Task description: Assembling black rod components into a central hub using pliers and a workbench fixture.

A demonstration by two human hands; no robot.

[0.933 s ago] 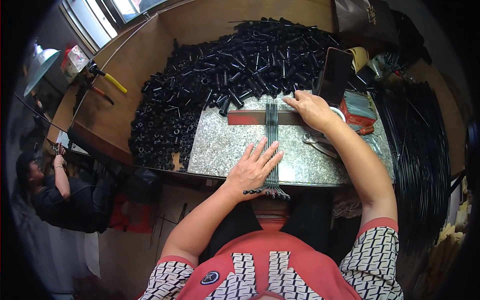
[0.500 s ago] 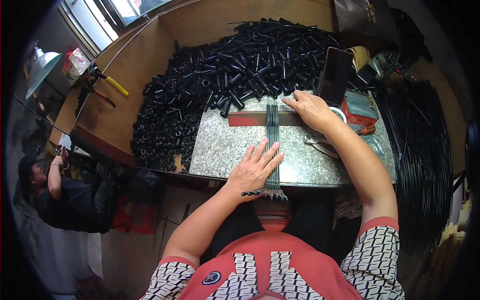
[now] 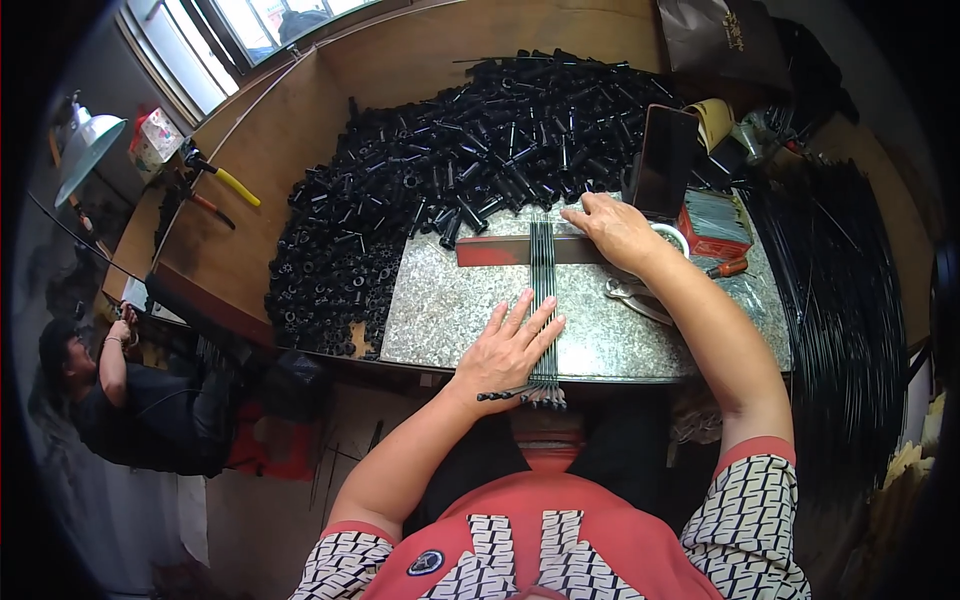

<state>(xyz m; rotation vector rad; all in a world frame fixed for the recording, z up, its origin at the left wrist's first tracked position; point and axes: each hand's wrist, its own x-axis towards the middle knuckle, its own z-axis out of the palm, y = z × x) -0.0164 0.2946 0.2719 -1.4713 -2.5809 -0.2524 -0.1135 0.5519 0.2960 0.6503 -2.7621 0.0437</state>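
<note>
Rods (image 3: 542,283) across bar (image 3: 492,252) — tubes (image 3: 480,135) behind, pliers (image 3: 640,298) right

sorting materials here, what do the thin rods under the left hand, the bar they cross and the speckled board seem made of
Rods: probably metal with a dark coating, being slim, straight and faintly glossy.
Bar: possibly painted metal or wood; its reddish face looks dull and patchy.
Board: perhaps stone or stone-look laminate; its gray surface is speckled and shiny near the front edge.
</note>
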